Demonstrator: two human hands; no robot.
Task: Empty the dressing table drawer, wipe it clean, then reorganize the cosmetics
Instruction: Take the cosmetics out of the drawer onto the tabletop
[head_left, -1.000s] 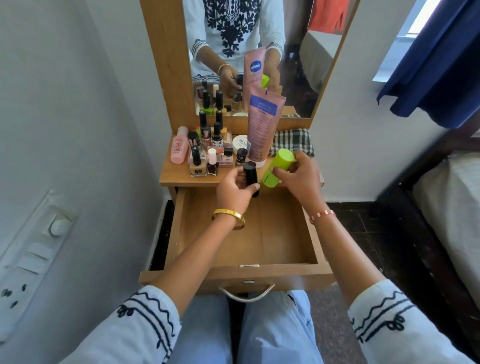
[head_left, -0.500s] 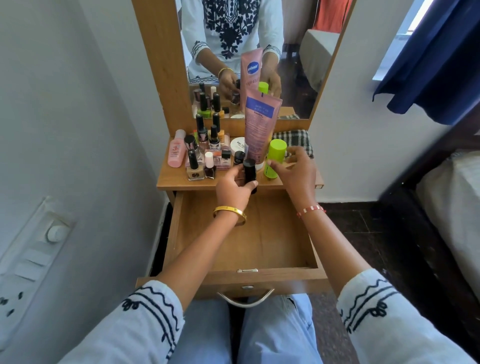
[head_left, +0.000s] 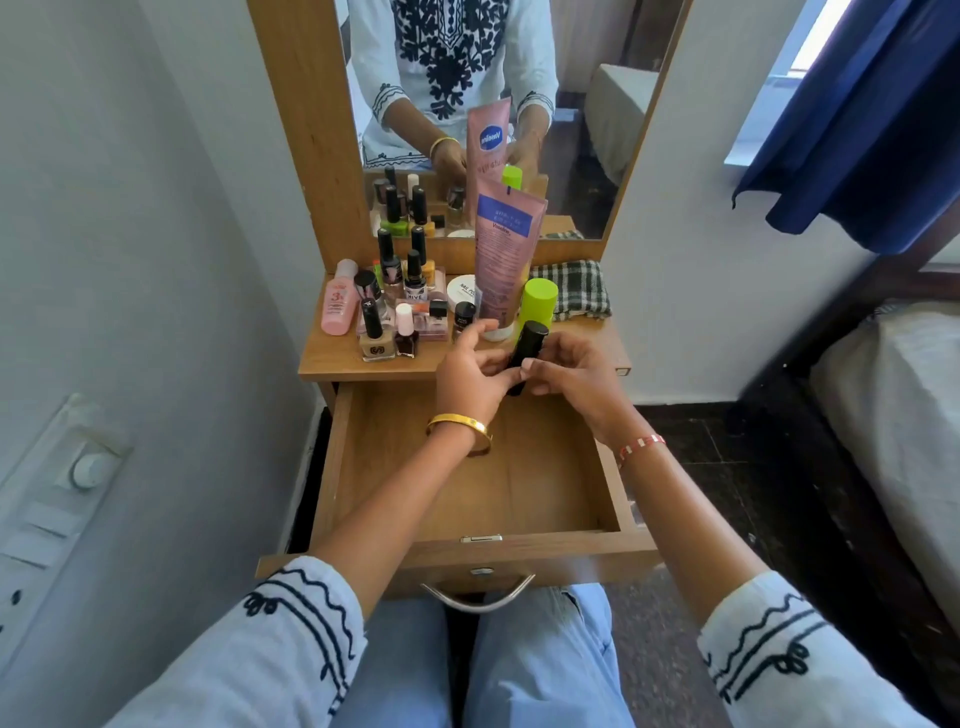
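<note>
1. Above the open drawer (head_left: 467, 499), at the shelf's front edge: black tube (head_left: 525, 358), tilted, held between both hands.
2. Left hand (head_left: 467, 371): fingers curled, tips pinching the tube's lower part.
3. Right hand (head_left: 574, 376): fingers curled round the tube from the right.
4. Drawer: pulled out, bare wood floor showing.
5. Shelf (head_left: 332, 358): nail polish bottles (head_left: 375, 332), pink tube (head_left: 504, 260), green-capped bottle (head_left: 537, 304), checked cloth (head_left: 576, 288).
</note>
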